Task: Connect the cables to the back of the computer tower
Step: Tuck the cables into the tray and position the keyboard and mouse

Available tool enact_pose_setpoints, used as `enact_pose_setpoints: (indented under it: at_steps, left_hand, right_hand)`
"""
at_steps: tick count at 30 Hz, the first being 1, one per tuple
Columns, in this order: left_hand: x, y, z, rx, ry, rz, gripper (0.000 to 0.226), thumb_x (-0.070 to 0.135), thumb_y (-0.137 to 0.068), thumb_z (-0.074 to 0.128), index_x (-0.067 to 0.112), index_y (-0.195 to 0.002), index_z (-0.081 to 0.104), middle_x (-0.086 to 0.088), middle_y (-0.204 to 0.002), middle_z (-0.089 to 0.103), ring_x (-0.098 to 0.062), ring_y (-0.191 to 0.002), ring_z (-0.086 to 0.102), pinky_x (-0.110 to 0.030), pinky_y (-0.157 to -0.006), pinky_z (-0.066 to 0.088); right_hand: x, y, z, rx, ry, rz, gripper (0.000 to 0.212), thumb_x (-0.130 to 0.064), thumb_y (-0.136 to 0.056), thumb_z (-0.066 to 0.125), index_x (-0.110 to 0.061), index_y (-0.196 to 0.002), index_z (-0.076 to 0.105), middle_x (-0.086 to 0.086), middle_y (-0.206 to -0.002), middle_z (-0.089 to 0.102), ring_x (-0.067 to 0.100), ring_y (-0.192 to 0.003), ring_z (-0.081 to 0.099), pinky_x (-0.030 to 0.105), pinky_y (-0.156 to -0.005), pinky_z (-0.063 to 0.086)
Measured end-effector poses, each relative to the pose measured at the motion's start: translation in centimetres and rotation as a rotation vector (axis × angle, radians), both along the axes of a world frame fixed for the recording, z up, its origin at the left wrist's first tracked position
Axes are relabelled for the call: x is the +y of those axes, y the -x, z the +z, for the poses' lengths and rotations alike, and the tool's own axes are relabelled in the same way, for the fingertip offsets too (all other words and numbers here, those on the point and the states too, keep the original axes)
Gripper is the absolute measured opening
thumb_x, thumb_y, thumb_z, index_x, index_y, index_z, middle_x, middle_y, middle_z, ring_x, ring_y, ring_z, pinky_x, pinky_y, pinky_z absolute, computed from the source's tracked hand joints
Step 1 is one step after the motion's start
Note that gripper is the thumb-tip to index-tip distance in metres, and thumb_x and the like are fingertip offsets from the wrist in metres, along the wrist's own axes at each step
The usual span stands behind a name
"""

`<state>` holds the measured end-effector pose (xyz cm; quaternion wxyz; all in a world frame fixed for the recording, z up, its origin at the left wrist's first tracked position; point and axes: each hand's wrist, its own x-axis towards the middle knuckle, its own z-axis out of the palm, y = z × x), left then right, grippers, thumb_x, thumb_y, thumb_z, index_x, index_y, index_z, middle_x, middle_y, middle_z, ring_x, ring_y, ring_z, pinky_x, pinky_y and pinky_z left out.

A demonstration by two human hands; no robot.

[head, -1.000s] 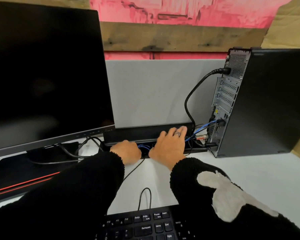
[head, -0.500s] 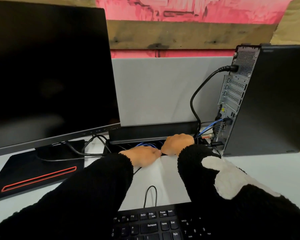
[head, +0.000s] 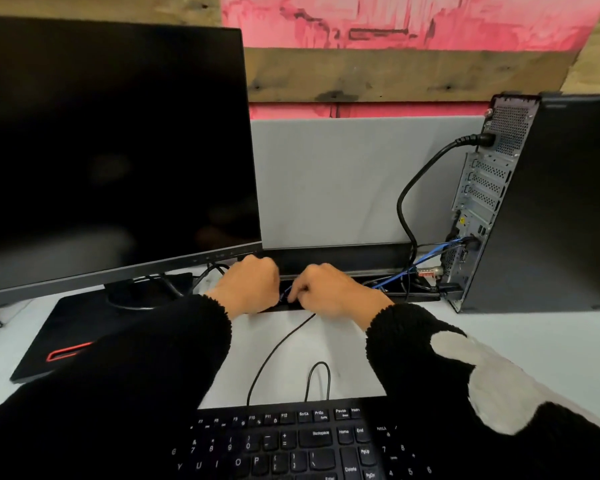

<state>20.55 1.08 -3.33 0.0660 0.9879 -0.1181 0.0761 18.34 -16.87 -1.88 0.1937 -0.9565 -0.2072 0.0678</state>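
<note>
Both hands down in the cable slot, fishing for the blue cable.

Left hand point(head: 248, 287) is curled into a fist at the tray point(head: 413, 299), right hand point(head: 329, 292) pinching what looks like the blue cable point(head: 400, 274); can't tell for sure. It already runs to the tower point(head: 551, 202) on the right. Tugging here could probably yank that plug loose or snag the black power cord point(head: 416, 178).

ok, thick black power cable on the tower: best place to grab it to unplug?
Grip the moulded plug at the tower end, coming from the left, in line with the socket. The plug juts out horizontally; the cord behind it bends down, so pulling there would strain it.
</note>
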Motion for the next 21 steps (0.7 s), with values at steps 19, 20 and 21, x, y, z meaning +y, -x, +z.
enact_pose_setpoints:
  at_steps: [19,20,21]
  left_hand:
    - [-3.0,-1.6,-2.4,0.493,-0.158,-0.055,0.05,0.035,-0.107,0.021,0.012,-0.131,0.059,-0.009,-0.134,0.059,-0.027,-0.121,0.056,-0.038,-0.106,0.039]
    - [-3.1,-1.8,-2.7,0.473,-0.159,-0.057,0.048,0.033,-0.108,0.023,0.011,-0.129,0.06,-0.009,-0.131,0.06,-0.029,-0.12,0.057,-0.039,-0.105,0.041]
    - [-3.3,-1.4,-2.6,0.434,-0.178,-0.082,0.044,0.029,-0.107,0.026,0.01,-0.125,0.061,-0.011,-0.126,0.063,-0.032,-0.117,0.06,-0.04,-0.101,0.045]
  right_hand:
    - [-0.1,-0.2,-1.8,-0.063,0.248,-0.136,0.027,-0.033,-0.1,0.045,-0.015,-0.081,0.052,0.003,-0.082,0.053,0.029,-0.084,0.058,0.037,-0.076,0.045]
    - [0.0,0.1,-1.7,-0.145,0.262,-0.127,0.022,-0.031,-0.099,0.046,-0.016,-0.084,0.053,0.005,-0.084,0.055,0.032,-0.088,0.06,0.036,-0.076,0.043]
    - [0.0,0.2,-1.6,-0.238,0.27,-0.124,0.018,-0.028,-0.098,0.048,-0.017,-0.085,0.055,0.008,-0.088,0.058,0.034,-0.093,0.062,0.036,-0.076,0.041]
